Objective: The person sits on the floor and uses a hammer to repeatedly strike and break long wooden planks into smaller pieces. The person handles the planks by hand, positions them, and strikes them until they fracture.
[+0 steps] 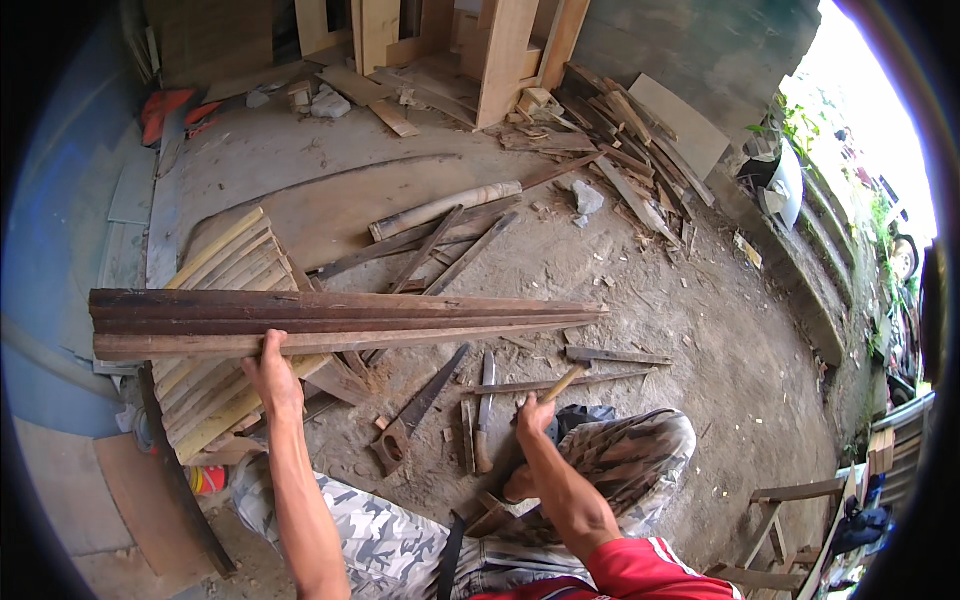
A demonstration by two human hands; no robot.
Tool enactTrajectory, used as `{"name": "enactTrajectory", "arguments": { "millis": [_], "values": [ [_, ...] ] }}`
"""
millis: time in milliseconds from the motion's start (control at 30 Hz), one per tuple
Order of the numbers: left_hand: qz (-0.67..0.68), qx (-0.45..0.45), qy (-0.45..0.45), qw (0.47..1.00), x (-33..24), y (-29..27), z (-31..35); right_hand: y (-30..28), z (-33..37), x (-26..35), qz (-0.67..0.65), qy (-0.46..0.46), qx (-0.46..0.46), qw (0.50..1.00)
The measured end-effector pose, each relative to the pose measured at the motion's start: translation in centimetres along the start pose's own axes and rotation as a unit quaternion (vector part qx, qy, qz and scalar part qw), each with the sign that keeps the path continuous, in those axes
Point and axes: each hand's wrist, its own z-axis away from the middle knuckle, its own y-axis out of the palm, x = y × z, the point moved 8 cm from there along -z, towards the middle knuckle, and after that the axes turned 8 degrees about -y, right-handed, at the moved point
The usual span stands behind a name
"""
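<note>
Toward nine o'clock, the long dark timber (190,325) is gripped off-centre by the left hand (274,378); at five, a wooden-handled tool (564,382) is clasped by the right hand (537,412). Steadier control would probably be gained nearer mid-length, with the saw (432,392) at seven avoided.

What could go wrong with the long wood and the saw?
The wood might tip or slip, because only the left hand grips it, off-centre. The saw and knife lie bare on the ground nearby, so someone might get cut. The wood looks rough, so splinters might prick that bare hand.
</note>
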Motion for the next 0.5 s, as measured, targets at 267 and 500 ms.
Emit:
{"name": "enactTrajectory", "arguments": {
  "millis": [267, 500],
  "values": [
    [-0.105, 0.013, 0.102, 0.989, -3.0, 0.2, 2.3, -2.0, 1.0, 28.5, 0.057, -0.236, 0.198, 0.95],
    [0.004, 0.084, 0.08, 0.993, -2.0, 1.5, 2.9, 1.9, 11.8, 39.2, 0.094, -0.462, 0.408, 0.782]
  ]
}}
